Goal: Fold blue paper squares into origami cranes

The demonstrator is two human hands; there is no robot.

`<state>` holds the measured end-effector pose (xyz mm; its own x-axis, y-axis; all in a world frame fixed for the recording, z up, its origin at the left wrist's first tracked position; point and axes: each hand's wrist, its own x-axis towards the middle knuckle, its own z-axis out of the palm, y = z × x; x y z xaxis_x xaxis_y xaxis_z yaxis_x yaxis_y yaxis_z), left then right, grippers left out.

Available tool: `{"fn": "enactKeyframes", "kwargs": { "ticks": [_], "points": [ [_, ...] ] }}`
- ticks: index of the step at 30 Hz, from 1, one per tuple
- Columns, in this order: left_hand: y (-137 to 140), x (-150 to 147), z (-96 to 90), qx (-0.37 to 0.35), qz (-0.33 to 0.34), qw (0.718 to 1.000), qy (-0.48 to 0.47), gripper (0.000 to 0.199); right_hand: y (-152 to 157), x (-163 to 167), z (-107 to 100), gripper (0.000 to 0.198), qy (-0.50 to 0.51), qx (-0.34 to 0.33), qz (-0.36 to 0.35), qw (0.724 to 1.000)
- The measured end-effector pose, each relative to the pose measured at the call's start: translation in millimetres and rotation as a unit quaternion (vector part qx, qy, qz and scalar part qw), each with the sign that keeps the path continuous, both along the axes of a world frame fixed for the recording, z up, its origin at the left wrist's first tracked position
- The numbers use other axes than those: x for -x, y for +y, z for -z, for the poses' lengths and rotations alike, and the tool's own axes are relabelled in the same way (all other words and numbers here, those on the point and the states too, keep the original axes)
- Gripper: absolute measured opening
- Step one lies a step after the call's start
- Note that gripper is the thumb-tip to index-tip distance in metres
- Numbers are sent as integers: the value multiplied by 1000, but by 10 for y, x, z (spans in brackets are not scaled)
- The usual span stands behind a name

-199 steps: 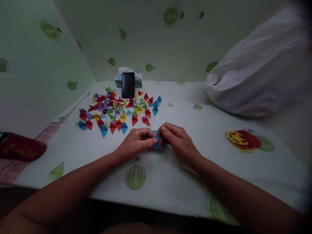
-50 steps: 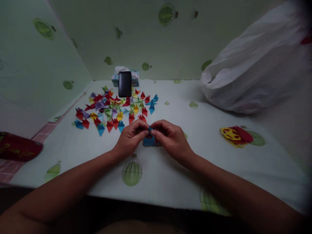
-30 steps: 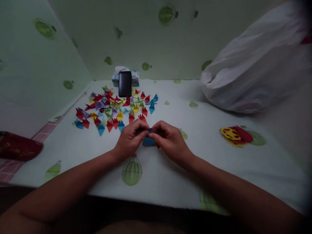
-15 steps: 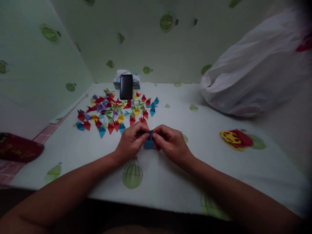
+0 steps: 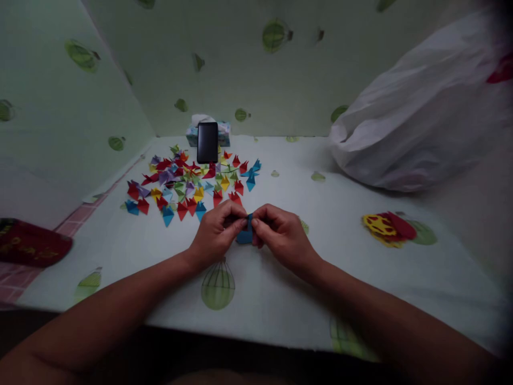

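A small piece of blue folded paper [image 5: 244, 237] is pinched between my two hands, above the near middle of the table. My left hand [image 5: 218, 227] is closed on its left side, thumb and forefinger together at the top. From the right, my right hand [image 5: 280, 235] grips the same paper with thumb and fingers. Much of the paper is hidden behind my fingers, so its full shape does not show. Just beyond my left hand spreads a pile of colourful folded paper pieces [image 5: 191, 207], red, blue, yellow, green and purple.
A dark phone [image 5: 207, 143] leans on a tissue box [image 5: 192, 135] behind the pile. At the right lie yellow and red cut-outs [image 5: 380, 225], below a large white plastic bag [image 5: 409, 123]. A dark red item [image 5: 36, 243] sits at the table's left edge [image 5: 86, 211].
Both hands keep almost the same place. The blue paper has shifted slightly between the fingertips, and its lower part looks a little different in shape.
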<state>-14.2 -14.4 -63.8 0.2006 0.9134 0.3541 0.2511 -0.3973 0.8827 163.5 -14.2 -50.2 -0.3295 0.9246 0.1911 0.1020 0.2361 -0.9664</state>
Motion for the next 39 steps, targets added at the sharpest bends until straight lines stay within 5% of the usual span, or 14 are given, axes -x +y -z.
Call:
{"fn": "enactKeyframes", "kwargs": {
  "ticks": [16,28,33,39],
  "points": [
    [3,-13,-26,3,9,1000,-5,5,12,14,-16,5,2,17,9,1000],
    [-5,-34,-13,4,-34,997,-71,7,29,58,38,17,155,148,68,975],
    [-6,-16,-6,-78,-29,997,1,30,32,58,45,16,149,148,80,974],
    [19,18,-32,-228,-39,963,136,25,43,21,9,15,85,141,55,985]
  ]
}}
